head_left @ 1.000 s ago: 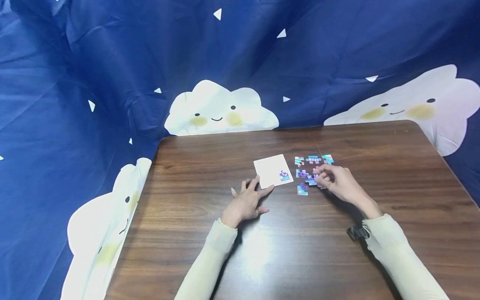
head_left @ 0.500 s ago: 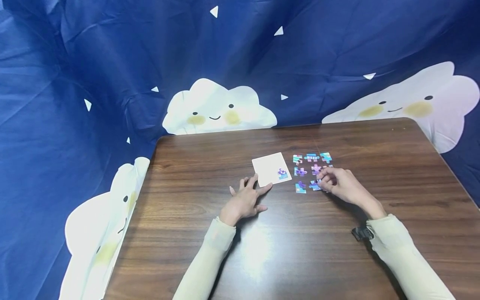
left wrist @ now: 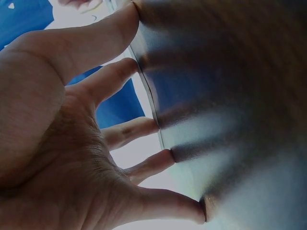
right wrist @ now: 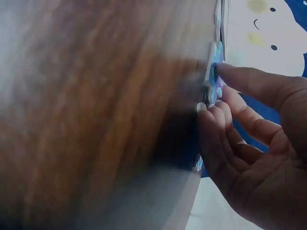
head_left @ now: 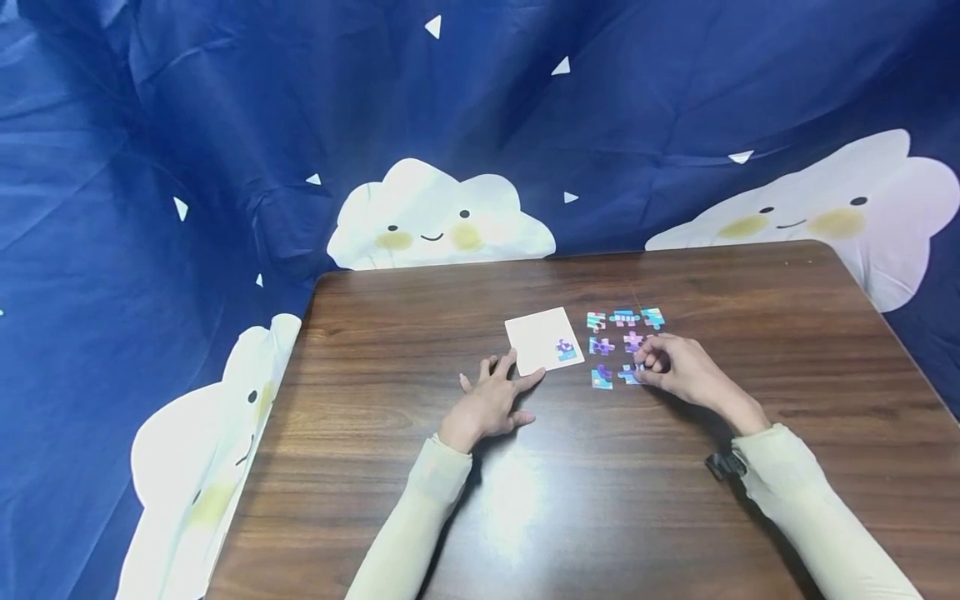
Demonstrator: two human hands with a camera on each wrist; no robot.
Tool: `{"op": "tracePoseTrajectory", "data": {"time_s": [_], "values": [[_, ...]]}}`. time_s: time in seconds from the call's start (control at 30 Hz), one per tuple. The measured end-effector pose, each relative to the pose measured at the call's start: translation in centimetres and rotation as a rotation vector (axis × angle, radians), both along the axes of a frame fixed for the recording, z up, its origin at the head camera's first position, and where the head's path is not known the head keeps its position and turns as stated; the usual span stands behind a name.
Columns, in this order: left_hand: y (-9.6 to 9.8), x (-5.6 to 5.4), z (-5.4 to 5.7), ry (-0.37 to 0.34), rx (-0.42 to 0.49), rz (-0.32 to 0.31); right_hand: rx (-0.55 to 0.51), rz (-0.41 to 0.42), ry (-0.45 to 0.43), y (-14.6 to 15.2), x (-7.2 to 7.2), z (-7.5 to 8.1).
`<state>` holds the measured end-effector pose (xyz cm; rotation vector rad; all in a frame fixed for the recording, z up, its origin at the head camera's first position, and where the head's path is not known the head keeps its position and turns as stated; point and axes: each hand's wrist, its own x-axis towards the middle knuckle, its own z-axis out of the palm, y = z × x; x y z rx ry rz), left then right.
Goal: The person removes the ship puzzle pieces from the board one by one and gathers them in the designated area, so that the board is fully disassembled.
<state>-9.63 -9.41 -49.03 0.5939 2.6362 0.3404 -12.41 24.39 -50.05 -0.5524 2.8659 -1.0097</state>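
Observation:
My left hand (head_left: 487, 404) lies with fingers spread on the table, fingertips at the near edge of a square white puzzle board (head_left: 534, 337). In the left wrist view its fingertips (left wrist: 165, 157) press on the tabletop. One blue and purple puzzle piece (head_left: 565, 349) sits in the board's near right corner. To the right, my right hand (head_left: 678, 367) pinches another blue and purple puzzle piece (head_left: 630, 376) low over the table. The right wrist view has the thumb on the face of that piece (right wrist: 214, 76), with the other fingers curled beside it.
Several loose puzzle pieces lie in rough rows right of the board, among them a top middle piece (head_left: 624, 318) and a bottom left piece (head_left: 602, 377). One is partly hidden behind my right hand. A blue cloud-print curtain (head_left: 480, 108) hangs behind the brown wooden table (head_left: 375, 367).
My right hand has shifted slightly right and toward me with the puzzle piece, uncovering the pink and purple piece in the middle. The left hand and board have stayed put.

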Motion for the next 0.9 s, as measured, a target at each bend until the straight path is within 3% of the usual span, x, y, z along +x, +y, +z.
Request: {"op": "tracePoseTrajectory", "data": {"time_s": [0.2,0.67,0.9], "values": [[-0.1,0.0,-0.2,-0.007,0.004,0.012,-0.001,0.011,-0.001,-0.3,-0.4,0.2],[-0.2,0.0,-0.1,0.012,-0.009,0.008,-0.001,0.013,0.121,-1.7,-1.9,1.3],[-0.1,0.1,0.0,0.022,-0.010,-0.002,-0.036,0.001,0.110,-2.9,-2.7,1.6]]}}
